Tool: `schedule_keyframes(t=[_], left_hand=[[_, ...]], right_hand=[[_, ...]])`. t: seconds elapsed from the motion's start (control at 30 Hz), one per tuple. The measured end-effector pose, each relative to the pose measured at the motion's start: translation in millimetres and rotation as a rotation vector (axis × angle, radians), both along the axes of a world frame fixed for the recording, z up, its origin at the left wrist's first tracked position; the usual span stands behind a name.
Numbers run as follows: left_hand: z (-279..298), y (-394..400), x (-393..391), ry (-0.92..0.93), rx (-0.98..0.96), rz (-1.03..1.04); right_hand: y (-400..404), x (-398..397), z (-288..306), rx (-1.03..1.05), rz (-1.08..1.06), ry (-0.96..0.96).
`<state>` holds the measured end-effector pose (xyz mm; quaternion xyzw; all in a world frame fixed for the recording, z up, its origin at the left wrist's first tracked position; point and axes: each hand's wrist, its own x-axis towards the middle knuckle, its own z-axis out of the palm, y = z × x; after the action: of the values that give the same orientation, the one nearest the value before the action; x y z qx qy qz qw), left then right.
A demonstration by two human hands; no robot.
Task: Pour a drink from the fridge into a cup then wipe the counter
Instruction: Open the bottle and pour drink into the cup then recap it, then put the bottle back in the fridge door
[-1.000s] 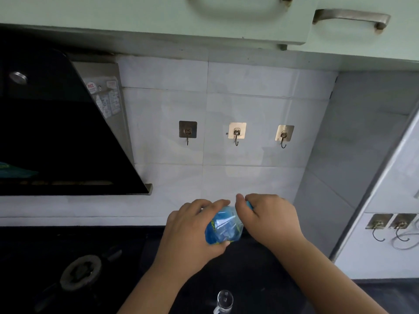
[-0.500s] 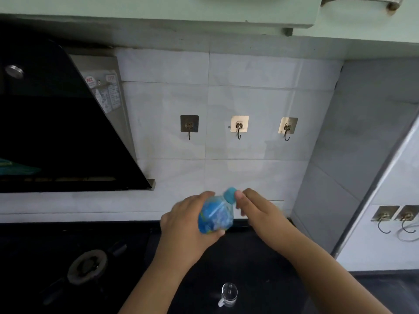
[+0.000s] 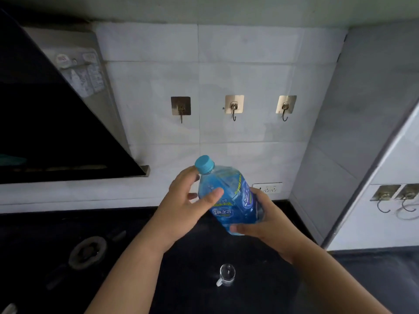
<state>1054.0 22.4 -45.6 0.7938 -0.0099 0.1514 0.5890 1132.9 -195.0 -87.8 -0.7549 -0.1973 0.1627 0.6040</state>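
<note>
A blue plastic drink bottle (image 3: 229,196) with a light blue cap (image 3: 204,164) is held in the air above the black counter (image 3: 260,268), tilted with its cap up and to the left. My right hand (image 3: 256,223) grips its lower body from the right and below. My left hand (image 3: 188,202) rests on the bottle's upper part just under the cap, thumb across the front. A small clear glass cup (image 3: 226,274) with a handle stands on the counter below the bottle, between my forearms.
A gas burner (image 3: 87,252) sits on the counter at the left. A black range hood (image 3: 45,109) overhangs it. The white tiled wall carries three hooks (image 3: 234,105) and a socket (image 3: 267,188). A grey wall (image 3: 362,132) closes the right side.
My right hand left the cap and now grips the bottle's lower body. The bottle has swung more upright with the cap exposed. My left hand slid up near the cap.
</note>
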Motion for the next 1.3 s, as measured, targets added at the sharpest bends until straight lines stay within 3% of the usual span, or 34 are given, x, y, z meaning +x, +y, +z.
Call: schedule_keyframes(t=[0.17, 0.37, 0.57, 0.83, 1.1, 1.3], left_hand=[[4, -9, 13, -0.060, 0.068, 0.160], [12, -34, 25, 0.026, 0.018, 0.245], [26, -59, 45, 0.037, 0.127, 0.285], [23, -98, 47, 0.076, 0.221, 0.396], [-5, -118, -11, 0.104, 0.188, 0.636], [-7, -117, -105, 0.127, 0.126, 0.904]], right_hand=[[-5, 5, -15, 0.018, 0.094, 0.094], [-9, 22, -30, 0.009, 0.239, 0.204], [-20, 50, -36, 0.104, 0.217, 0.242], [-43, 79, -37, 0.033, 0.348, 0.212], [-32, 58, -61, -0.018, 0.609, 0.238], [16, -4, -75, -0.048, 0.862, 0.221]])
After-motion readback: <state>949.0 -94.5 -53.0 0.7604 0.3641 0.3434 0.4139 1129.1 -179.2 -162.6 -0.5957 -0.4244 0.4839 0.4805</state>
